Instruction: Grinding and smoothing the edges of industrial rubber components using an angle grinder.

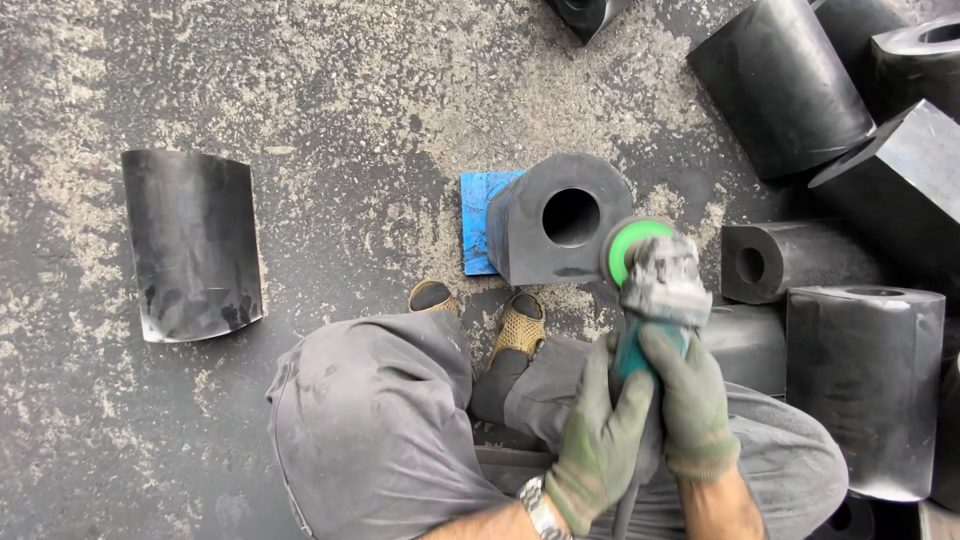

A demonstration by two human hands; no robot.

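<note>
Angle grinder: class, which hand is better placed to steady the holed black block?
Probably the left hand: it holds the angle grinder on the side nearest the block, while the right hand holds the far side.

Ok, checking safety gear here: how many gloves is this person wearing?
2: a green one on the left hand and another on the right hand, both wrapped round the grinder. No spare shows.
</note>
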